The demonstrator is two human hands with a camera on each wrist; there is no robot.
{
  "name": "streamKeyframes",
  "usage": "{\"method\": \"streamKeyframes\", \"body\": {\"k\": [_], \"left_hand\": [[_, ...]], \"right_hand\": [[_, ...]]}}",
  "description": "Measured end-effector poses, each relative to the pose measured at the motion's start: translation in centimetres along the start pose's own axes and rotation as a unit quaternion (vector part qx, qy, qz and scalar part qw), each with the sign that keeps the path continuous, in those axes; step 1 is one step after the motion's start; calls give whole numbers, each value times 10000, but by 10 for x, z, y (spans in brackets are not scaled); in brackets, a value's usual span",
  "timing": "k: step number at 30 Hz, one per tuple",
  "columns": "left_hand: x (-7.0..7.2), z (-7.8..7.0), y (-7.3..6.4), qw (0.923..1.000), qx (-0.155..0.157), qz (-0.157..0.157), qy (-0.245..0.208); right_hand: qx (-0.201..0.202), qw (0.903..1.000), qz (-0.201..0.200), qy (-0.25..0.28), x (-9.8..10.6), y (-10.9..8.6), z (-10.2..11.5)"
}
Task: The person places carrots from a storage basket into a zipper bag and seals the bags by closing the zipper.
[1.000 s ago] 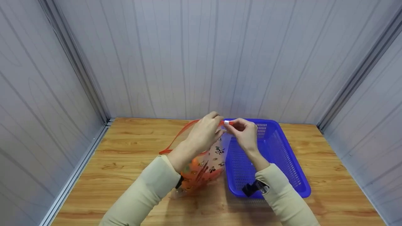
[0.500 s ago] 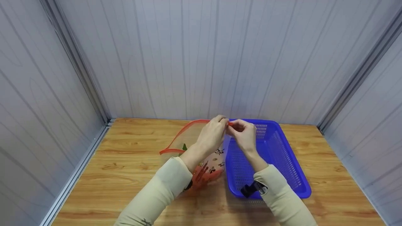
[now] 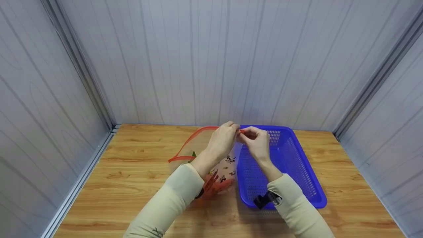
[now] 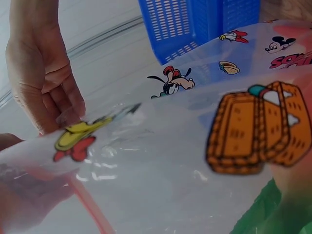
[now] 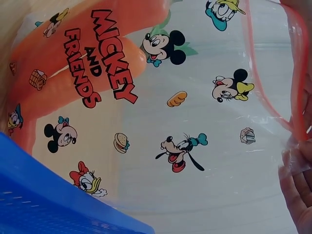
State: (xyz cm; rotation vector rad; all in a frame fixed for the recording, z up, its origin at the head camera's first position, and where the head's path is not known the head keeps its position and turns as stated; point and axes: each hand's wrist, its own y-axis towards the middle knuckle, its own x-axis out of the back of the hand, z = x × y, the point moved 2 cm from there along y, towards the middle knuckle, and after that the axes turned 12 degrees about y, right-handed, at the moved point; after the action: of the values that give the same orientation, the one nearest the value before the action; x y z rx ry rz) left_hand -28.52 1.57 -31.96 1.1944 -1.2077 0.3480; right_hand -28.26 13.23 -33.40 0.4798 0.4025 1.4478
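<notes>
A see-through zipper bag (image 3: pixel 228 165) with an orange-red edge and cartoon prints stands left of centre on the table. Its mouth gapes on the left side. Long orange carrot-like things (image 5: pixel 141 14) with green leafy parts show through the plastic. My left hand (image 3: pixel 223 140) grips the bag's edge near its right corner, fingers bent over the strip. Right beside it, my right hand (image 3: pixel 260 143) pinches the corner end of that orange-red strip between thumb and forefinger. The fingertips of both hands nearly meet, hiding the strip between them.
A blue plastic basket (image 3: pixel 299 165) with slotted walls stands right of the bag, under my right forearm. The wooden table (image 3: pixel 132 158) ends at a pale panel wall (image 3: pixel 211 66) behind, with more panels at both sides.
My left hand has shifted a little right along the bag's edge, up to my right hand. A small white piece on the strip, visible a second ago, is now hidden. The right hand barely moved.
</notes>
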Motion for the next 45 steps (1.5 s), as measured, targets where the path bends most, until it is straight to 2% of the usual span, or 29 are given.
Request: {"method": "streamKeyframes", "body": {"k": [7, 12, 15, 19, 24, 30, 37, 45], "left_hand": [[0, 0, 0, 9999, 2, 54, -148], [2, -2, 0, 9997, -172, 77, 175], [4, -4, 0, 9988, -237, 149, 392], [6, -4, -2, 9981, -214, 279, 500], [10, 1, -5, 9975, -147, 443, 540], [12, 17, -15, 9977, 110, 398, 539], [14, 43, -29, 9975, 339, -17, 612], [22, 73, -50, 9944, 706, -317, 720]], "right_hand": [[-176, 9994, 34, 294, 4, 1, -3], [-290, 9974, 187, 639, 7, 4, -5], [-301, 9969, 336, 640, 9, 6, -6], [-357, 9950, 562, 749, 11, 7, -6], [-476, 9883, 814, 1197, 13, 8, -9], [-621, 9863, 665, 1376, 23, 11, -17], [-578, 9866, 641, 1385, 29, 11, -23], [-572, 9886, 333, 1350, 37, 10, -28]]}}
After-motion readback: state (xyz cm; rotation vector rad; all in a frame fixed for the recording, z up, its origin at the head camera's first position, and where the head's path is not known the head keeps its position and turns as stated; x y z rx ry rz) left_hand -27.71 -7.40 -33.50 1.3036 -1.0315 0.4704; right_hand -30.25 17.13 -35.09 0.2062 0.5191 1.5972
